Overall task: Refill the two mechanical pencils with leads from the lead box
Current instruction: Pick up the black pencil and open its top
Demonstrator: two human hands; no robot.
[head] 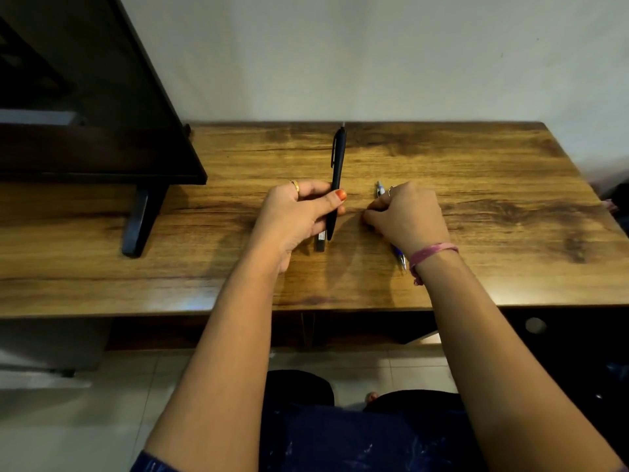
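My left hand (292,216) grips a black mechanical pencil (337,172) between thumb and fingers; the pencil points away from me, its far end over the desk's back edge. A small dark lead box (320,240) pokes out below that hand, next to the pencil's near end; I cannot tell whether the hand holds it or it lies on the desk. My right hand (406,216) rests knuckles-up on the desk with its fingertips pinched together. A blue mechanical pencil (399,255) lies beneath it, showing at both ends. What the fingertips pinch is hidden.
The wooden desk (493,185) stands against a pale wall. A dark monitor (85,107) on a black foot (139,223) fills the desk's left side. My knees and a tiled floor show below the front edge.
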